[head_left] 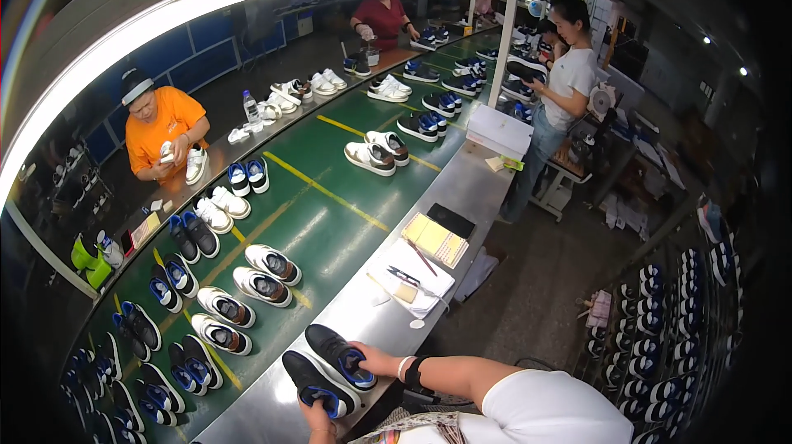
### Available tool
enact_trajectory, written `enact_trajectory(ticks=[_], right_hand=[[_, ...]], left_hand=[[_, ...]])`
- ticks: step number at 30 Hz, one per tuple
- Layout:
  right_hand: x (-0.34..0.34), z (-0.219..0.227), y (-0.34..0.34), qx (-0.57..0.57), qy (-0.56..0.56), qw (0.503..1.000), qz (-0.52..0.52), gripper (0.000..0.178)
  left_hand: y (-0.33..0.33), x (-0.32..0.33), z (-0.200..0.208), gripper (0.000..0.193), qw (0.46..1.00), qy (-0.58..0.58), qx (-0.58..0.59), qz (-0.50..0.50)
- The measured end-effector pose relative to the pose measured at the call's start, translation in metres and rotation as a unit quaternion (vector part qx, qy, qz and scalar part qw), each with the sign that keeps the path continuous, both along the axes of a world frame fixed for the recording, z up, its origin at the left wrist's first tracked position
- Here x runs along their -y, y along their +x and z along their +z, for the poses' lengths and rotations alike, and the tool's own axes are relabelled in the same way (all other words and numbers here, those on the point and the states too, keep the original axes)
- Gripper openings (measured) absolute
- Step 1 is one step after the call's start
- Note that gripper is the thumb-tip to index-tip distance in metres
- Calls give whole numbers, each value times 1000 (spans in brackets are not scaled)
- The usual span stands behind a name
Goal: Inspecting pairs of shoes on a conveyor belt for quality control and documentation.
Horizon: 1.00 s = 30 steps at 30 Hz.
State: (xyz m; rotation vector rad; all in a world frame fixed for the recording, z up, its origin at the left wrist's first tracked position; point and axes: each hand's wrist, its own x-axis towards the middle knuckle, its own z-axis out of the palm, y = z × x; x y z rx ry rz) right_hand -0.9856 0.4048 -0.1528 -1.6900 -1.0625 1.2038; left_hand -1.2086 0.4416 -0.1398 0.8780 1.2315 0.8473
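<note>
Two black sneakers with white soles and blue linings sit side by side over the metal ledge [338,287], toes pointing away from me. My left hand [316,418] is closed around the heel of the left sneaker [307,376]. At the heel opening of the right sneaker [332,347], my right hand [377,360] grips it, the fingers partly inside the collar. A dark band and a pale one circle my right wrist. Whether the soles rest fully on the metal I cannot tell.
Beyond the ledge runs a green conveyor [313,188] with pairs of white sneakers [272,264] and black ones. A notebook with pens [408,275] and yellow sheets [435,239] lie farther along. Shoe racks [652,337] stand right. Other people work around the conveyor.
</note>
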Motion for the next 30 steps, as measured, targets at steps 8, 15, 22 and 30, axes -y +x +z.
enact_trajectory(ticks=[8,15,22,30], right_hand=[[-3,118,23,-487,-50,867,-91,42],[-9,139,14,-571,-57,815,-74,43],[-12,152,-2,-565,-50,822,-50,41],[-14,160,-1,-521,14,854,-15,51]], left_hand=[[13,-33,101,47,962,-155,227,3],[19,-38,148,39,955,-192,225,-16],[8,-42,138,37,963,-142,218,-66],[-10,-44,160,43,950,-93,288,-73]])
